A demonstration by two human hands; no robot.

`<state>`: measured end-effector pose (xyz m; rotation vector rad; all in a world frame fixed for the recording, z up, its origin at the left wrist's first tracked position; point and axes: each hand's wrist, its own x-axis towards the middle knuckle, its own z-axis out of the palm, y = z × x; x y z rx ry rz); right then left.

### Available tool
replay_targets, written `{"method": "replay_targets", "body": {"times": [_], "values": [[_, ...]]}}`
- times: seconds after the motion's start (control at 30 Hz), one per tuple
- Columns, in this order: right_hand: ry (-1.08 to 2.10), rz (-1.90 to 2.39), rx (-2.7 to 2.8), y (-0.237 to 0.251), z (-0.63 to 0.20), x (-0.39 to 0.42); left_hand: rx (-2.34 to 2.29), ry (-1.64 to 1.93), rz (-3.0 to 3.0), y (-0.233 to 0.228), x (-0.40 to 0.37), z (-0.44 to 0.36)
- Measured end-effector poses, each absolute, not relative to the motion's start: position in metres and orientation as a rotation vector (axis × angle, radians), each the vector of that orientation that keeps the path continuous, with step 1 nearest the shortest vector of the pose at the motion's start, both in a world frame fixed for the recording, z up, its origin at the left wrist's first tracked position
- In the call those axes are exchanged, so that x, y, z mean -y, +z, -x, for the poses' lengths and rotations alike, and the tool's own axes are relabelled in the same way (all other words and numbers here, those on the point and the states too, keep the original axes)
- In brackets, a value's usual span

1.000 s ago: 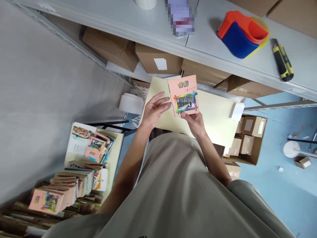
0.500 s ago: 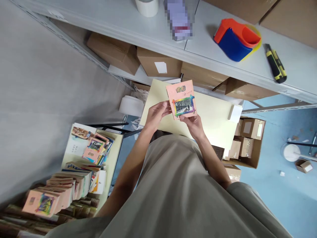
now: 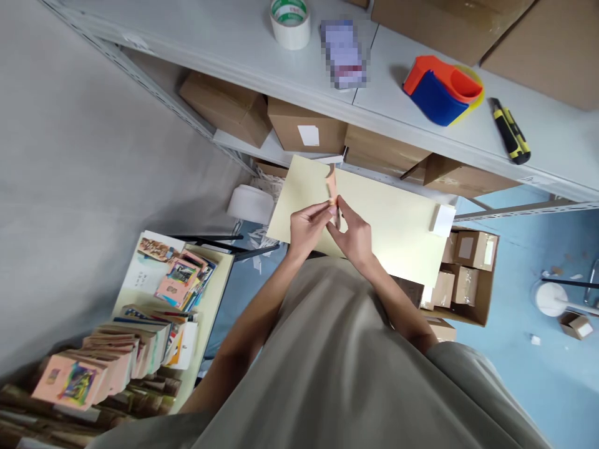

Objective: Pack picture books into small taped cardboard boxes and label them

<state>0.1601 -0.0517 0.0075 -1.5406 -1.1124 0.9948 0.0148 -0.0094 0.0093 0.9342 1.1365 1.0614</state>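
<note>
Between my two hands, a thin pink book point(image 3: 331, 182) is turned edge-on, so its cover with the picture is out of sight. My left hand point(image 3: 309, 229) pinches it from the left, thumb and fingers closed near its lower part. From the right, my right hand point(image 3: 354, 234) grips it too, with fingertips against its side. Both hands are above the pale yellow tabletop point(image 3: 393, 218), close to my body. Part of the book is hidden behind the fingers.
A grey shelf point(image 3: 196, 43) ahead carries a tape roll point(image 3: 291, 28), a phone point(image 3: 344, 56), a red-and-blue tape dispenser point(image 3: 440, 90) and a utility knife point(image 3: 510, 131). Cardboard boxes point(image 3: 306, 128) sit below. Stacked books point(image 3: 126, 349) stand at left; a carton point(image 3: 482, 299) at right.
The pink book has turned from cover facing up to edge-on. My left hand has come in toward my right hand and closed on it. The view has shifted slightly.
</note>
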Motion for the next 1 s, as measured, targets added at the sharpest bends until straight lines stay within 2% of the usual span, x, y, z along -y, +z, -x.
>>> {"method": "replay_targets", "body": {"times": [0.23,0.47,0.63,0.8,1.0], "values": [[1.3,1.279,0.728,0.005,-0.181,0.046,-1.187,1.129,-0.974,-0.003,0.002,0.016],[1.398,1.217,0.674,0.002,-0.182,0.059,-1.021,0.919,-0.758,-0.01,0.005,0.023],[1.364,1.27,0.83,-0.008,-0.181,0.063,-1.083,0.932,-0.692,-0.009,0.012,0.023],[0.945,1.484,1.052,-0.011,-0.177,0.066,-1.22,1.081,-0.821,-0.01,0.015,0.023],[1.098,1.374,1.075,-0.007,-0.149,0.065,-1.261,1.151,-1.168,-0.001,0.035,0.002]]}}
